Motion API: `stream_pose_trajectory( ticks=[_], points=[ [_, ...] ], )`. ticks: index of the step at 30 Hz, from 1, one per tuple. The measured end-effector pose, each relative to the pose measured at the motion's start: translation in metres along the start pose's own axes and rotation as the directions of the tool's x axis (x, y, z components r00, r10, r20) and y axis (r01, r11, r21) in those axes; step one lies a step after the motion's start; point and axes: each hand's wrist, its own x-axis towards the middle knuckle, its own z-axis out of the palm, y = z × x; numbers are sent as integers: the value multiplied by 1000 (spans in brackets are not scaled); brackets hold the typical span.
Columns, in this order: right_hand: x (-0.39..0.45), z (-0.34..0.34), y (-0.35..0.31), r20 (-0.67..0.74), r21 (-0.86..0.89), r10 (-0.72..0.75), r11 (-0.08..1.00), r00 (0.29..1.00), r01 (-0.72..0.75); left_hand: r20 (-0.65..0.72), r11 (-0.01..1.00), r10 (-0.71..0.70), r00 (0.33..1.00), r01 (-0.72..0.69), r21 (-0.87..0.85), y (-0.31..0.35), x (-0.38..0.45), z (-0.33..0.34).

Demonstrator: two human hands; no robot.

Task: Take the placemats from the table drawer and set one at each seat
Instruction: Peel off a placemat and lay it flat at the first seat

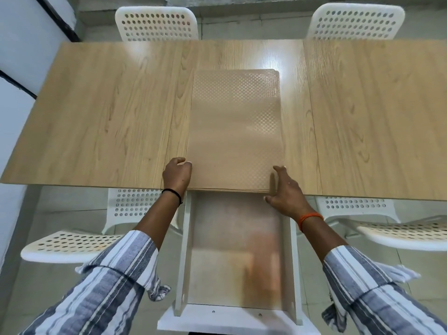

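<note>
- Placemats (235,131) lie in a stack on the worktop (108,112), at the middle of its near edge, long side running toward 12 o'clock; the near end of the stack slightly overhangs the edge above the open drawer (238,257). How many mats are in the stack I cannot tell; several thin edges show at the near end.
- My left hand (177,175) rests at the stack's near left corner, at about 9 o'clock from it, fingers curled with the tips touching the mat's side edge; this grip is loose, not closed on anything.
- My right hand (283,191) is at the stack's near right corner, at 3 o'clock, fingers spread along the side edge and thumb under the near end, so this grip lightly holds the corner of the stack.
- The drawer is pulled out toward 6 o'clock between my forearms; its bottom shows a translucent sheet, which may be a liner or a mat, I cannot tell.
- Four white perforated chairs are in view: two beyond the far edge, at 11 o'clock (156,24) and 1 o'clock (355,21), and two on the near side, at 8 o'clock (72,243) and 4 o'clock (406,232), flanking the drawer.
- Nothing lies on the worktop between the stack and any seat.
- I have striped sleeves (113,286), a black band on the left wrist and an orange one on the right.
</note>
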Motion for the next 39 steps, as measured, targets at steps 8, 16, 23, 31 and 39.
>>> stream_pose_trajectory(
  ticks=[8, 16, 23, 31, 39],
  points=[
    [2, -11, -14, 54, -146, 1, 989, 999, 7, 46, 998, 25, 999, -23, -50, 4, 4, -11],
    [1, -11, -16, 65, -141, 23, 990, 998, -14, 262, 946, -117, 958, 188, -263, 26, -2, -15],
    [2, -24, -4, -60, 617, 195, 778, 979, -117, 487, 696, -172, 856, 455, -555, 49, -16, -22],
    [10, -38, -12, -17, 908, 441, 382, 897, -171, 481, 777, -209, 852, 443, -448, 48, -19, -34],
    [26, -63, -22, 283, 780, 250, 502, 926, -374, 468, 975, -175, 866, 219, -41, 37, -17, -54]
  ],
)
